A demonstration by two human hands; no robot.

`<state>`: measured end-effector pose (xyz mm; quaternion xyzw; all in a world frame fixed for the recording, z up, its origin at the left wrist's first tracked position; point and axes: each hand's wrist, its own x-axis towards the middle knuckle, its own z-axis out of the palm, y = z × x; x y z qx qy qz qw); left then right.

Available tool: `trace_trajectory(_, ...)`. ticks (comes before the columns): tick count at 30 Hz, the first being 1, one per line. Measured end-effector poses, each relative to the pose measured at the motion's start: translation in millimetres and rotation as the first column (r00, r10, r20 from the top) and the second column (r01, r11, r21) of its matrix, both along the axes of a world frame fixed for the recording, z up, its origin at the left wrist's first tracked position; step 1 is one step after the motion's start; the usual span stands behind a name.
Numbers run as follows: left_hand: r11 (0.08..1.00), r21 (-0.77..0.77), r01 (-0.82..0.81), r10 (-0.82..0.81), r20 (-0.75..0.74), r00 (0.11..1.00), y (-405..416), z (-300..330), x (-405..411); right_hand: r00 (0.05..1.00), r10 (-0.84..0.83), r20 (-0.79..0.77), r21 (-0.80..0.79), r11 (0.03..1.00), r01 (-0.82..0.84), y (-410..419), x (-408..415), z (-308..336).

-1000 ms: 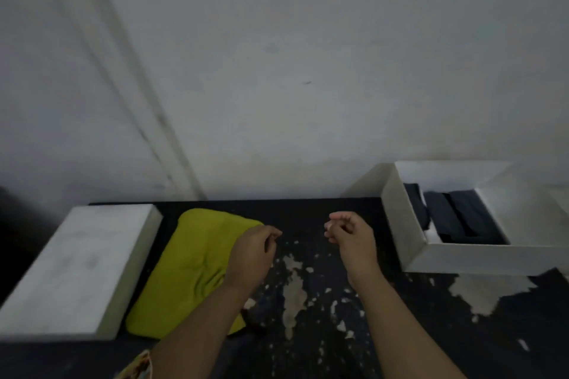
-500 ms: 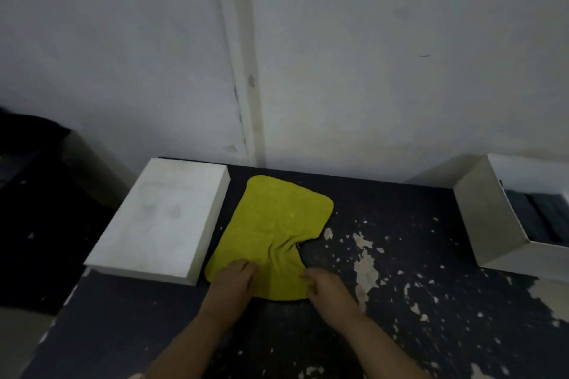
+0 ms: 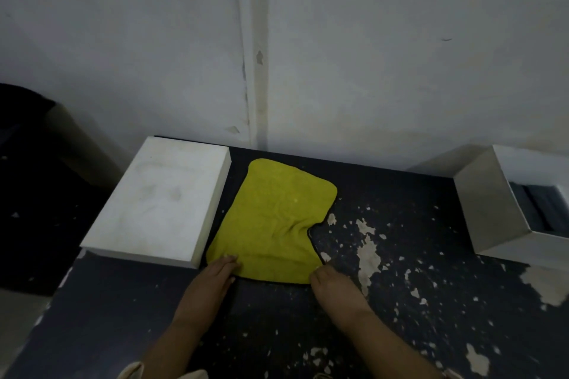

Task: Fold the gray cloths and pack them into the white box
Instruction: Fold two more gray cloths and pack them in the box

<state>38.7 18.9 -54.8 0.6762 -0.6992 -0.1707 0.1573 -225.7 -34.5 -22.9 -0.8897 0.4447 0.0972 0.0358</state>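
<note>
Left hand (image 3: 215, 274) laid with straight fingers flat on the near left corner of the yellow cloth (image 3: 274, 221), pressing rather than gripping; right hand (image 3: 332, 283) curled at the near right corner, seemingly pinching the hem, though the fingertips are hidden under the knuckles. Beneath both, dark table (image 3: 400, 301) with flaked paint, set against a pale wall. On its left side, flat white lid (image 3: 160, 203), just beside the cloth's left edge. At the far right, cut by the frame, open white box (image 3: 492, 212), well apart from the cloth, with folded dark cloths (image 3: 535, 209) already inside. Between lid and box, the cloth itself, spread but not square: pulled in at the waist on the right, creased towards the middle, a thin dark edge showing along the near side. Judged to be the start of a fold. To do it well: first draw both near corners outward to take out the pinched waist and creases; then get a proper pinch on the left corner too, lift both evenly, carry them to the far corners, match the edges, and smooth flat before the next fold.
</note>
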Motion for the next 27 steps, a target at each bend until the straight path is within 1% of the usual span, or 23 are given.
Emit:
trace_trajectory(3, 1.0, 0.008, 0.03, -0.03, 0.026, 0.999, 0, 6, 1, 0.997, 0.025, -0.066, -0.051, 0.998, -0.029, 5, 7, 1)
trace_trajectory(5, 0.998, 0.014, 0.06, -0.061, 0.078, 0.995, -1, 13, 0, 0.998, -0.02, -0.055, -0.049, 0.999, 0.017, 7, 13, 2)
trace_trajectory(7, 0.997, -0.005, 0.077, -0.075, 0.129, 0.989, -1, 16, -1, 0.998, -0.067, -0.002, -0.043, 0.997, 0.067, 8, 16, 5)
trace_trajectory(8, 0.997, -0.014, 0.081, -0.078, 0.152, 0.985, 0, 16, -1, 0.995, -0.09, 0.031, -0.036, 0.995, 0.091, 8, 16, 6)
trace_trajectory(10, 0.997, 0.038, 0.062, -0.067, 0.153, 0.986, 4, 15, -1, 0.986, -0.125, 0.107, -0.019, 0.992, 0.128, 11, 14, 8)
trace_trajectory(11, 0.997, 0.033, 0.074, -0.079, 0.194, 0.978, 4, 13, -3, 0.979, -0.144, 0.145, -0.018, 0.989, 0.148, 12, 12, 10)
trace_trajectory(13, 0.995, 0.054, 0.086, -0.097, 0.251, 0.963, 3, 15, -6, 0.957, -0.169, 0.234, -0.032, 0.983, 0.181, 14, 11, 17)
trace_trajectory(15, 0.995, 0.075, 0.068, -0.085, 0.259, 0.962, 0, 17, -12, 0.933, -0.181, 0.311, -0.055, 0.977, 0.208, 13, 12, 27)
trace_trajectory(17, 0.997, 0.072, 0.015, -0.031, 0.222, 0.974, -6, 18, -18, 0.889, -0.216, 0.404, -0.054, 0.965, 0.258, 10, 13, 43)
trace_trajectory(20, 0.994, 0.101, -0.042, 0.017, 0.235, 0.972, -19, 21, -19, 0.785, -0.262, 0.561, -0.03, 0.941, 0.336, -2, 13, 66)
trace_trajectory(22, 0.989, 0.068, -0.129, 0.118, 0.146, 0.982, -31, 31, -15, 0.685, -0.323, 0.653, 0.018, 0.911, 0.412, -17, 5, 86)
trace_trajectory(24, 0.974, 0.016, -0.228, 0.228, -0.06, 0.972, -43, 50, -11, 0.578, -0.333, 0.745, 0.015, 0.874, 0.486, -32, -10, 111)
trace_trajectory(26, 0.962, -0.061, -0.266, 0.246, -0.233, 0.941, -56, 74, -10, 0.512, -0.313, 0.8, -0.016, 0.842, 0.539, -45, -27, 135)
trace_trajectory(27, 0.957, -0.114, -0.265, 0.225, -0.278, 0.934, -62, 88, -11, 0.495, -0.304, 0.814, -0.027, 0.831, 0.556, -50, -33, 145)
